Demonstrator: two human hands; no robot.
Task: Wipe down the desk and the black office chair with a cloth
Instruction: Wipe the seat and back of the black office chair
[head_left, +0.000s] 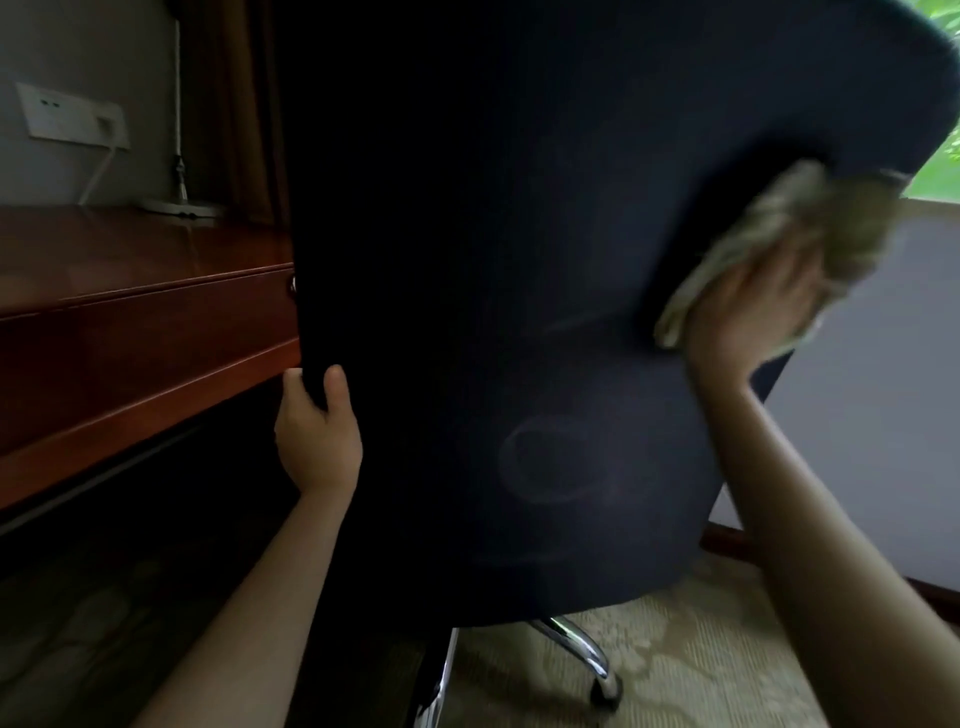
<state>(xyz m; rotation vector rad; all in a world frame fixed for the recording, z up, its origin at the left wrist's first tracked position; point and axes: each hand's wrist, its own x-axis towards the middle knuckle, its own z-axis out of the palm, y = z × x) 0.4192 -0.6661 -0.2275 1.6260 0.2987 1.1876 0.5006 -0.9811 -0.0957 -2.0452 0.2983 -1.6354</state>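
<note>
The back of the black office chair (519, 291) fills the middle of the view, its backrest turned toward me. My left hand (318, 431) grips the backrest's left edge, thumb on the near face and fingers wrapped behind. My right hand (753, 306) presses a crumpled beige cloth (810, 228) against the right edge of the backrest; the cloth is blurred. The reddish wooden desk (119, 312) stands to the left, partly hidden by the chair.
A chrome chair leg with a caster (597, 670) shows below on a pale patterned carpet. A white lamp base (179, 208) sits on the desk, under a wall socket plate (72, 117). A grey wall and a window are at the right.
</note>
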